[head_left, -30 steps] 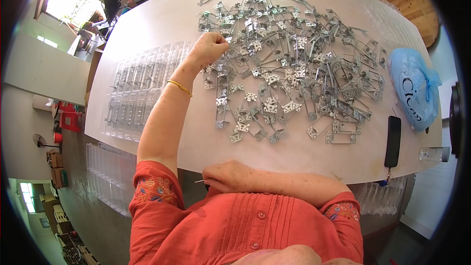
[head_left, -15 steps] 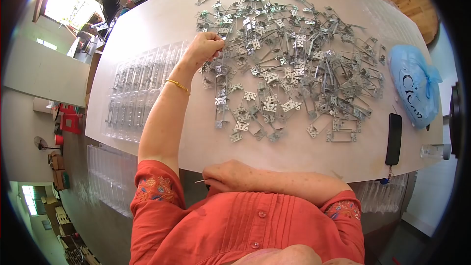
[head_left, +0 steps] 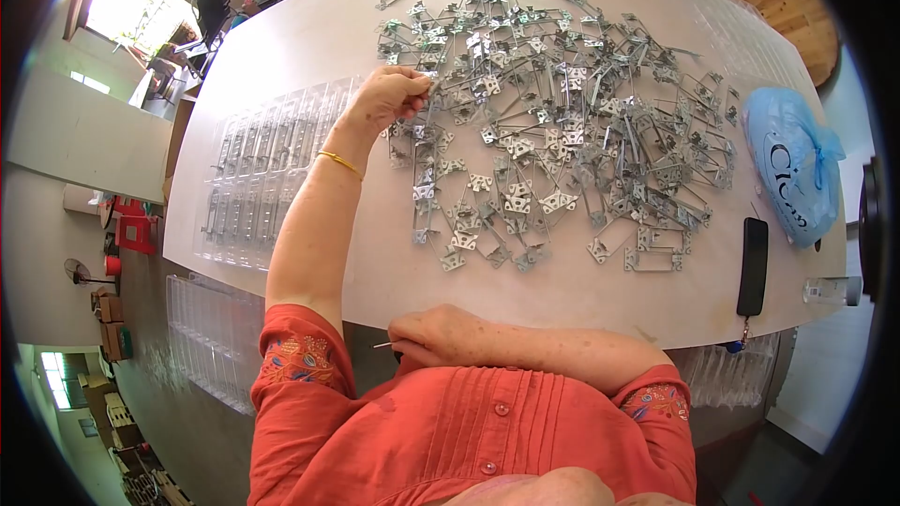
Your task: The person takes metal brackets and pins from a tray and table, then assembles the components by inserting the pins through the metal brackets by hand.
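Observation:
My left hand (head_left: 389, 96), a yellow bangle (head_left: 340, 163) on its wrist, reaches to the left edge of a wide heap of metal wire brackets (head_left: 562, 131). Thumb and fingers are pinched together on a small shiny metal bracket (head_left: 429, 77), mostly hidden by the fingers. Close to my waist, at the table's near edge, my right hand (head_left: 436, 333) is closed around a thin pale stick (head_left: 382, 346). Only a short end of the stick shows; I cannot make out the rest.
Left of the heap lies a clear plastic tray (head_left: 272, 169) with brackets in its slots. On the right are a blue plastic bag (head_left: 794, 166), a black phone (head_left: 752, 267) and a clear bottle (head_left: 831, 290). Another clear tray (head_left: 208, 337) sits below the table's left edge.
My left hand has shifted very slightly at the heap's edge, and the bracket at its fingertips shows a little more. The right hand stays where it was.

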Motion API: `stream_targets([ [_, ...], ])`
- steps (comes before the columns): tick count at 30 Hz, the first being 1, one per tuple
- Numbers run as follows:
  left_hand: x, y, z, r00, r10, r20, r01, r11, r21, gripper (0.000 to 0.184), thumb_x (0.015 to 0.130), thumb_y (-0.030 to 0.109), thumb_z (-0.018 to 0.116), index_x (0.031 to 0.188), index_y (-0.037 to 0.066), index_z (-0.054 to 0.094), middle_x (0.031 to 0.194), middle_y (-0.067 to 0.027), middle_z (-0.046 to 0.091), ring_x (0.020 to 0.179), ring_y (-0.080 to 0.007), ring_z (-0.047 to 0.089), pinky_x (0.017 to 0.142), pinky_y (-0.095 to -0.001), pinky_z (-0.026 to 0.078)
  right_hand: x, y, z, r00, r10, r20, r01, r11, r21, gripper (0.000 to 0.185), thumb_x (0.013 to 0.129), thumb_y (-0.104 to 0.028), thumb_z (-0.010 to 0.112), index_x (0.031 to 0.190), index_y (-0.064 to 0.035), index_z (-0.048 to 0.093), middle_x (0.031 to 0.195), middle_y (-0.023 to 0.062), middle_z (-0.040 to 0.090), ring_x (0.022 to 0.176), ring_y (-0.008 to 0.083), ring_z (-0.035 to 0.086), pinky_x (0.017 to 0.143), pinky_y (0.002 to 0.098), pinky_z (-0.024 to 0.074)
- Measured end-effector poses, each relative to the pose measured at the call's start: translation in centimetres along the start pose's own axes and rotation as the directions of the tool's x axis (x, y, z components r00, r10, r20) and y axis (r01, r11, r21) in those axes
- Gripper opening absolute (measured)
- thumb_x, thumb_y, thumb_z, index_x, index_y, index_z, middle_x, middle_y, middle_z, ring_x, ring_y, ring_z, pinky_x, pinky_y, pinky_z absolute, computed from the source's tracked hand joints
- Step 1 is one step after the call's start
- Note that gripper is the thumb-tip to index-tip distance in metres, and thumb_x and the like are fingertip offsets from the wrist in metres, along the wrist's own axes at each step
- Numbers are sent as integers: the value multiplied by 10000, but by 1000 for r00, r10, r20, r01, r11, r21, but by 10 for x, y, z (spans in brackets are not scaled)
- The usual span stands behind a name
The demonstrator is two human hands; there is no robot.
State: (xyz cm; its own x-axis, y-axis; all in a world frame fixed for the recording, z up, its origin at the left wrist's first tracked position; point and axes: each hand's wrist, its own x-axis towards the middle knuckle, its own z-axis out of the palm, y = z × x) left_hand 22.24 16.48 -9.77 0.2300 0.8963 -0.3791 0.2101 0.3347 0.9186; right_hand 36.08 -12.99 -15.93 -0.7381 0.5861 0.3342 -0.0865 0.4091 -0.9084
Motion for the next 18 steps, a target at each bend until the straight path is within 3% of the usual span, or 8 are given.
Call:
stream_targets([
  [4, -10, 9, 3, 998, -13, 69, 24, 987, -160, 108, 959, 132, 671, 907, 39, 652, 790, -33, 638, 625, -95, 583, 546, -245, 488, 0, -2, -1, 1000, 30, 7, -30, 999, 21, 128, 944, -169, 598, 978, -49, 568, 814, 170, 646, 753, 400, 647, 649, 473, 515],
  [8, -39, 28, 17, 995, 48, 90, -37, 992, -121, 103, 977, 131, 641, 969, 29, 647, 842, -32, 644, 693, -101, 597, 604, -244, 491, 0, -3, -2, 995, 93, 25, -94, 995, 44, 143, 940, -189, 607, 977, -53, 580, 818, 170, 647, 771, 394, 648, 669, 464, 513],
  [10, -61, 35, 26, 980, 177, 91, -177, 984, -8, 131, 985, 154, 632, 990, 23, 645, 872, -45, 655, 760, -119, 631, 636, -253, 505, 1, -5, -4, 994, 103, 34, -105, 994, 43, 149, 940, -196, 610, 976, -55, 584, 821, 171, 649, 776, 391, 649, 675, 461, 513],
  [14, -95, 26, 40, 957, 283, 67, -283, 959, -13, 156, 990, 167, 624, 998, 12, 644, 934, -84, 683, 850, -158, 670, 687, -281, 539, 2, -8, -6, 993, 114, 38, -116, 992, 52, 112, 927, -161, 654, 972, -65, 619, 808, 137, 662, 713, 308, 659, 635, 386, 522],
  [16, -111, 18, 47, 960, 227, 162, -197, 964, -179, 159, 988, 156, 621, 1026, 2, 630, 997, -122, 698, 899, -205, 698, 724, -307, 566, 3, -10, -8, 993, 99, 69, -103, 993, 56, 108, 922, -149, 661, 974, -63, 621, 809, 135, 667, 702, 293, 658, 631, 376, 520],
  [18, -119, 2, 51, 925, 229, 304, -102, 919, -382, 173, 992, 148, 614, 1068, -7, 609, 1028, -147, 702, 918, -227, 711, 732, -327, 584, 4, -14, -10, 989, 123, 81, -129, 989, 69, 131, 924, -174, 646, 962, -54, 610, 825, 155, 672, 730, 340, 657, 659, 426, 518],
])
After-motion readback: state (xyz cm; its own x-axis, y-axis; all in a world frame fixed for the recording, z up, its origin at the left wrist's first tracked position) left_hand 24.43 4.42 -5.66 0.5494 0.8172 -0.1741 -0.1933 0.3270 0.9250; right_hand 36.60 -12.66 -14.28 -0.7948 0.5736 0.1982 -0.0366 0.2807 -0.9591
